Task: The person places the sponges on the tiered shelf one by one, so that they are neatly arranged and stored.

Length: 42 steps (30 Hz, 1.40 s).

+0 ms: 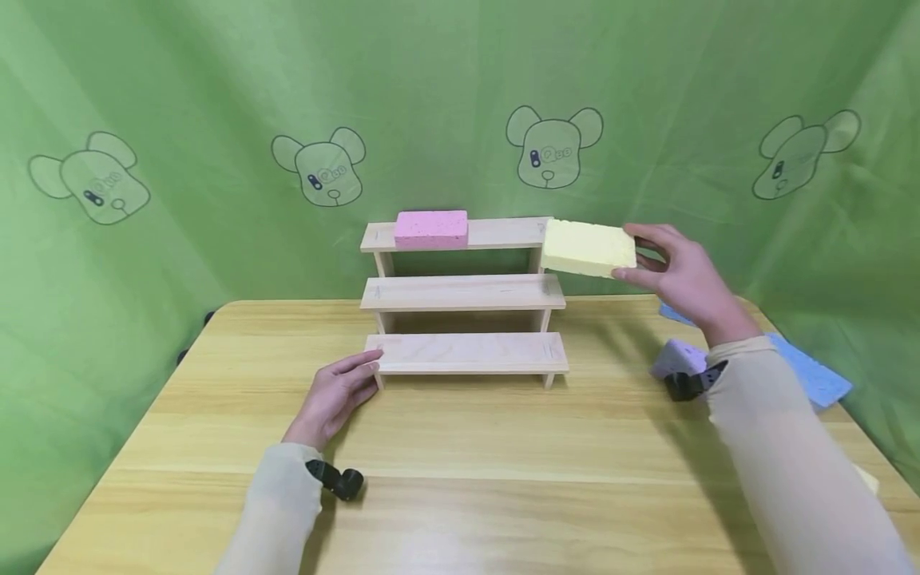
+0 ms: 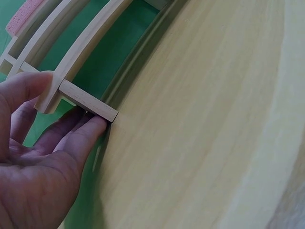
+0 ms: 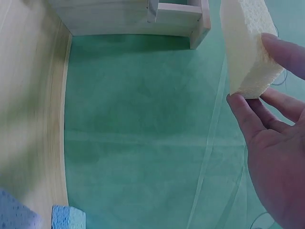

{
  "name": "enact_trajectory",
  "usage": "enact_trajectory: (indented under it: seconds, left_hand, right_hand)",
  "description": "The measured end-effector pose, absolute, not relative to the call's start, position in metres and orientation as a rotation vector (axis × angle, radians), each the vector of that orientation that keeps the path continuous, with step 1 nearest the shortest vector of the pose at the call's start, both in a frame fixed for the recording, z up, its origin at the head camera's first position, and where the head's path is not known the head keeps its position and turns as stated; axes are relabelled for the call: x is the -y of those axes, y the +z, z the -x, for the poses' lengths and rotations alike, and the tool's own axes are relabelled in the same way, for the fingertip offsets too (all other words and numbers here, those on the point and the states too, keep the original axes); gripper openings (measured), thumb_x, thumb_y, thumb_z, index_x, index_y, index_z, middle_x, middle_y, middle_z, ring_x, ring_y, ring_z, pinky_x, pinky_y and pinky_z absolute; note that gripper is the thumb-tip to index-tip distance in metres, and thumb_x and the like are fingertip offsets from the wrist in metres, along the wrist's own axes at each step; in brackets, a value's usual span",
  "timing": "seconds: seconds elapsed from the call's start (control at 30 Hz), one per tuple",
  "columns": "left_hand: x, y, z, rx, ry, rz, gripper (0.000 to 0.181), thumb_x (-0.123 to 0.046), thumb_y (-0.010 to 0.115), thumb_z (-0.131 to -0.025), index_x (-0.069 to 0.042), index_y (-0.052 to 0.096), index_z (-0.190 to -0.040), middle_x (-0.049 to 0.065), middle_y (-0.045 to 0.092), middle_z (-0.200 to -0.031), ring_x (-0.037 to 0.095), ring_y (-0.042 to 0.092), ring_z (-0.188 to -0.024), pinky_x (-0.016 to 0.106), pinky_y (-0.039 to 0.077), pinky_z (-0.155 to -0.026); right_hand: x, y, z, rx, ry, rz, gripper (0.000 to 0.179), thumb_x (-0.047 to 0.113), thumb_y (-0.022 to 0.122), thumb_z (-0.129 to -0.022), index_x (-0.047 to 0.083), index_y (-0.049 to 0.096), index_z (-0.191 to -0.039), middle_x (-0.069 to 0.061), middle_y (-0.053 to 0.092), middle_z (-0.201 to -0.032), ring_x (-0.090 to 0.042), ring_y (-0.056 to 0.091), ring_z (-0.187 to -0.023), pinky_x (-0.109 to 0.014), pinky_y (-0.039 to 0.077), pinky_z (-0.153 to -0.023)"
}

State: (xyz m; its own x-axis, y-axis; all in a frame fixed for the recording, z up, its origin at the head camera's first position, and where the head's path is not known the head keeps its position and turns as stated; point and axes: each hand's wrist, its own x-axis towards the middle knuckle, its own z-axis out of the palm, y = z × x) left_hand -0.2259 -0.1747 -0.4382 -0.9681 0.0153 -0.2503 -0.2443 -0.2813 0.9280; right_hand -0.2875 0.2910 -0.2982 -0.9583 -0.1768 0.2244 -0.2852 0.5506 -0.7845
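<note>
yellow block [image 1: 589, 249] was up in the air by the shelf [image 1: 463, 291]'s top right end, right hand [image 1: 683, 267] gripping its far right edge.
held by one end only, it probably risked dipping or slipping; carried too low, it could have bumped the shelf, though left hand [image 1: 338, 395] gripped the bottom left corner. pink block [image 1: 431, 230] sat on the top step's left half, limiting room there. purple block [image 1: 676, 358] and blue block [image 1: 812, 371] lay right, partly blocked by wrist gear [image 1: 686, 386] and sleeve [image 1: 783, 431].
</note>
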Motion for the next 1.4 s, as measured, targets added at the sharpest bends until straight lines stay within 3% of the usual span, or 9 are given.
enact_trajectory:
  seconds: [0.2, 0.93, 1.4]
  left_hand:
    - [0.174, -0.439, 0.227, -1.783, 2.357, 0.272, 0.042, -0.001, 0.064, -0.093, 0.005, 0.056, -0.134, 0.011, 0.048, -0.145, 0.027, 0.053, -0.123, 0.036, 0.049, -0.098]
    - [0.174, -0.439, 0.227, -1.777, 2.354, 0.251, 0.043, -0.001, 0.063, -0.094, 0.006, 0.053, -0.135, 0.011, 0.045, -0.147, 0.029, 0.051, -0.126, 0.037, 0.047, -0.1]
    - [0.175, -0.438, 0.226, -1.756, 2.363, 0.274, 0.039, 0.0, 0.064, -0.093, 0.004, 0.059, -0.131, 0.012, 0.046, -0.147, 0.03, 0.052, -0.125, 0.035, 0.049, -0.098]
  right_hand:
    - [-0.286, -0.297, 0.294, 2.681, 1.393, -0.395, 0.079, 0.027, 0.077, -0.088, 0.01, 0.035, -0.153, -0.012, 0.035, -0.148, -0.038, 0.041, -0.133, -0.023, 0.043, -0.101]
    - [-0.261, -0.295, 0.312, 2.627, 1.571, -0.44, 0.076, 0.024, 0.077, -0.087, 0.008, 0.039, -0.15, -0.01, 0.037, -0.148, -0.034, 0.04, -0.134, -0.024, 0.042, -0.103]
    - [-0.248, -0.294, 0.321, 2.632, 1.602, -0.45, 0.077, 0.026, 0.079, -0.086, 0.01, 0.039, -0.15, -0.008, 0.036, -0.149, -0.031, 0.04, -0.135, -0.033, 0.038, -0.109]
